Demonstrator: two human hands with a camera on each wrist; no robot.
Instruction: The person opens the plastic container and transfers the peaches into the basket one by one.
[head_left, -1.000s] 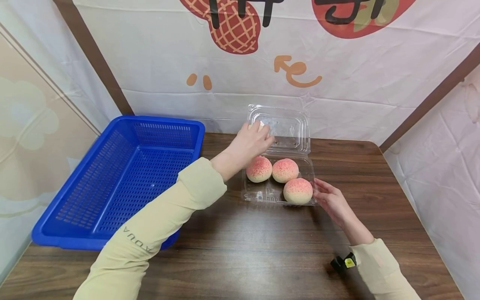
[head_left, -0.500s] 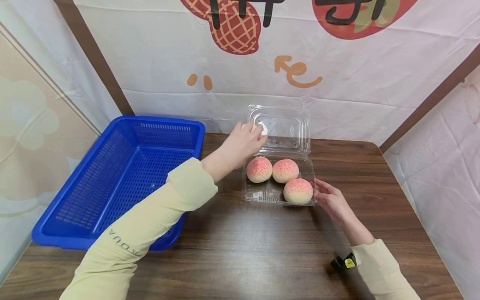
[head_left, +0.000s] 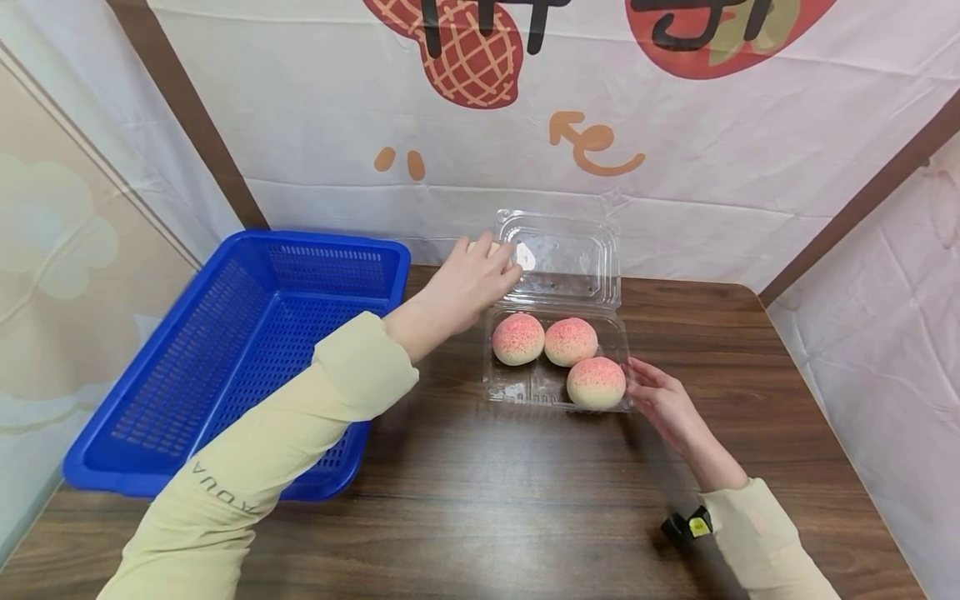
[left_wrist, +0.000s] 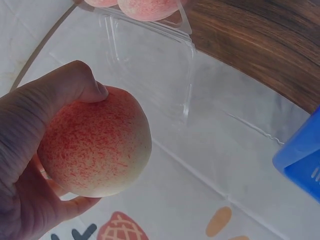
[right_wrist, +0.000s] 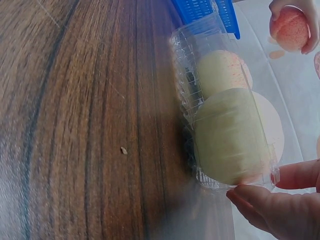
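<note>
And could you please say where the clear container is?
In the head view, the clear container stands open right of the blue basket, its right end held by the right hand.

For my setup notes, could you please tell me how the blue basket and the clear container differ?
The blue basket is opaque, while the clear container is see-through. The blue basket is larger than the clear container. The clear container has an open lid; the blue basket shows none. The right hand holds the clear container; no hand touches the blue basket. Both rest on the table.
</note>
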